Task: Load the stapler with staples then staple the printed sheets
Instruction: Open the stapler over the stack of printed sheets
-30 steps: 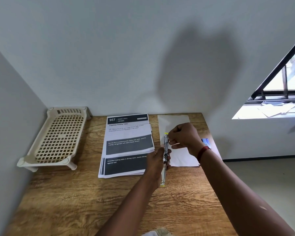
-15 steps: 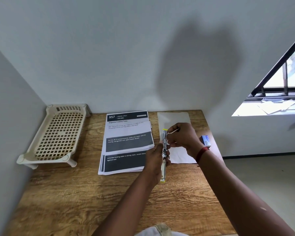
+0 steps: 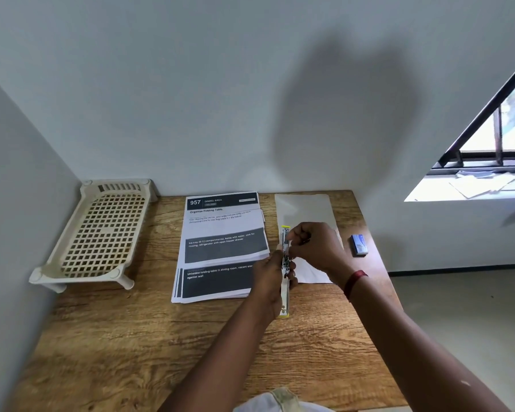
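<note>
A slim stapler [image 3: 285, 295] with yellow ends is swung open lengthwise above the table. My left hand [image 3: 271, 276] grips its middle. My right hand [image 3: 315, 248] pinches at the metal staple channel on the upper half; the thin thing between its fingers is too small to name. A stack of printed sheets [image 3: 220, 248] with dark banners lies just left of the hands. A small blue staple box [image 3: 359, 245] sits near the table's right edge.
A blank white sheet [image 3: 306, 209] lies under the hands, reaching to the back wall. A cream perforated plastic tray [image 3: 98, 233] stands at the back left. The wooden table [image 3: 131, 346] ends on the right, with floor below.
My right hand has come down along the open stapler toward my left hand, from its far yellow tip to the metal channel. The left hand keeps its grip.
</note>
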